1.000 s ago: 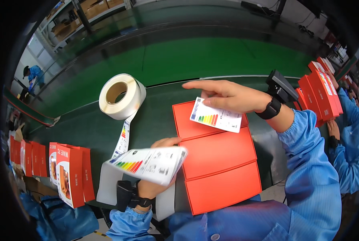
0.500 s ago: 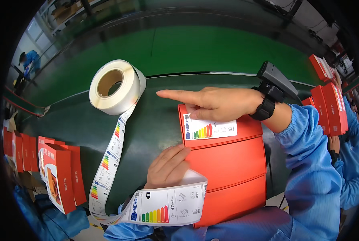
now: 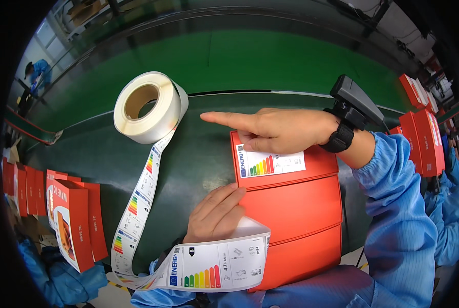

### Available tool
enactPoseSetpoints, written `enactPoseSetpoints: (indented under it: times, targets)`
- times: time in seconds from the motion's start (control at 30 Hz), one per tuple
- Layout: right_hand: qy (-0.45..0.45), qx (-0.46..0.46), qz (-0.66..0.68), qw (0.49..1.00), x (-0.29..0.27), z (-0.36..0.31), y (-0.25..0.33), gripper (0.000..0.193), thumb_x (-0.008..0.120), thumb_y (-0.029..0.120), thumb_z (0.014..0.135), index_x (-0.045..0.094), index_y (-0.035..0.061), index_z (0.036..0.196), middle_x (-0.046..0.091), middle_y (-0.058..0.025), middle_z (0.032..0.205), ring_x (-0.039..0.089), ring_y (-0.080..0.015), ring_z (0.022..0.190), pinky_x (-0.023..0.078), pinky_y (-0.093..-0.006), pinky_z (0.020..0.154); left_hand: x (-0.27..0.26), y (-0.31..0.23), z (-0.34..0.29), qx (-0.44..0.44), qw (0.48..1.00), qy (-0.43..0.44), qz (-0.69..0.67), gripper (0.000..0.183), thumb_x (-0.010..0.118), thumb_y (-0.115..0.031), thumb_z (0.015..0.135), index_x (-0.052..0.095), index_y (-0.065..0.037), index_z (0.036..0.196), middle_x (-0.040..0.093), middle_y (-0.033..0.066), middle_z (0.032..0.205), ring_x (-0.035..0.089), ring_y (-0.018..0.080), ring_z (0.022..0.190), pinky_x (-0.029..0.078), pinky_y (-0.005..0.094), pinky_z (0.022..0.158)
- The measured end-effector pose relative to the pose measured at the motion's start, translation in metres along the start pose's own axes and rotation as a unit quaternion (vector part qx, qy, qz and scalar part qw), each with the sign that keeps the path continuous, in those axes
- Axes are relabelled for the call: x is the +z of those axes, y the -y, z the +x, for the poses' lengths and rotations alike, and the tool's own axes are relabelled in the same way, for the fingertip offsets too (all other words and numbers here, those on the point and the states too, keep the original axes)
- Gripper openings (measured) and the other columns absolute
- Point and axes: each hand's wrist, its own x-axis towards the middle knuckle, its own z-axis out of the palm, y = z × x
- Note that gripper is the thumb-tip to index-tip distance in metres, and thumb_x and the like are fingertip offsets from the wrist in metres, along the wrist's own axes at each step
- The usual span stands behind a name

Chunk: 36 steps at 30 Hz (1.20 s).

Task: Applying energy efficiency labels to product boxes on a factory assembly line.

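Observation:
My right hand (image 3: 270, 128) lies over the top red box (image 3: 317, 164), index finger stretched out to the left, other fingers curled. Its thumb touches the upper left of a white energy label (image 3: 278, 163) on that box. Against the left edge of the red boxes, my left hand (image 3: 214, 213) has its fingers together and bent. A printed label strip (image 3: 209, 267) crosses in front of it, and the strip's white backing curls back to its fingers; the thumb is hidden. The strip runs up to a label roll (image 3: 152, 105) standing on the dark green surface.
A black device (image 3: 355, 100) is strapped to my right wrist. Red boxes (image 3: 78, 223) stand at the left, and more red boxes (image 3: 419, 141) at the right. Other people in blue sleeves (image 3: 450, 205) are close on both sides. A green belt (image 3: 250, 61) runs behind.
Both hands keep almost the same pose. The strip's free end and the boxes sit slightly further right in view. At the right, a co-worker's hand below the red boxes no longer shows.

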Motion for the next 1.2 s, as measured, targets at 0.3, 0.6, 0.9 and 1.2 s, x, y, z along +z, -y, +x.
enactPoseSetpoints:
  times: [0.3, 0.6, 0.9, 1.2]
  targets:
    - [0.002, 0.022, 0.008, 1.0, 0.0, 0.002, 0.004, 0.066, 0.044, 0.011, 0.088, 0.01, 0.0241, 0.144, 0.051, -0.013, 0.059, 0.052, -0.0245, 0.053, 0.041, -0.0366, 0.054, -0.002, -0.001, 0.0, -0.008, 1.0, 0.006, -0.001, 0.018, 0.064, -0.011, 0.067, 0.053, -0.002, 0.078, 0.063, 0.0186, 0.096, 0.062, 0.0333, 0.092, 0.052, 0.0404, 0.077]
    - [-0.009, 0.023, -0.006, 1.0, 0.001, 0.005, 0.005, 0.065, 0.043, 0.009, 0.086, 0.013, 0.0217, 0.143, 0.051, -0.0131, 0.057, 0.051, -0.0252, 0.049, 0.041, -0.0367, 0.05, 0.0, 0.0, -0.002, -0.005, 1.0, 0.0, -0.007, 0.018, 0.063, -0.011, 0.069, 0.052, -0.003, 0.08, 0.062, 0.0192, 0.096, 0.062, 0.0333, 0.093, 0.052, 0.0411, 0.077]
    - [-0.001, 0.035, -0.017, 0.999, 0.001, 0.009, 0.009, 0.063, 0.041, 0.009, 0.086, 0.016, 0.0203, 0.142, 0.052, -0.0143, 0.058, 0.053, -0.0267, 0.051, 0.042, -0.0375, 0.05, 0.002, 0.002, -0.004, -0.001, 1.0, -0.004, -0.006, 0.02, 0.064, -0.012, 0.069, 0.051, -0.003, 0.081, 0.062, 0.0197, 0.096, 0.061, 0.0336, 0.093, 0.052, 0.0412, 0.076]
    - [-0.01, 0.019, -0.092, 0.996, 0.006, 0.014, 0.013, 0.067, 0.044, 0.004, 0.081, 0.018, 0.0146, 0.141, 0.054, -0.0157, 0.059, 0.055, -0.0303, 0.054, 0.043, -0.0394, 0.05, 0.001, 0.002, -0.004, -0.008, 1.0, -0.002, -0.008, 0.02, 0.064, -0.011, 0.067, 0.052, -0.002, 0.081, 0.062, 0.0191, 0.096, 0.062, 0.0338, 0.092, 0.052, 0.0405, 0.076]
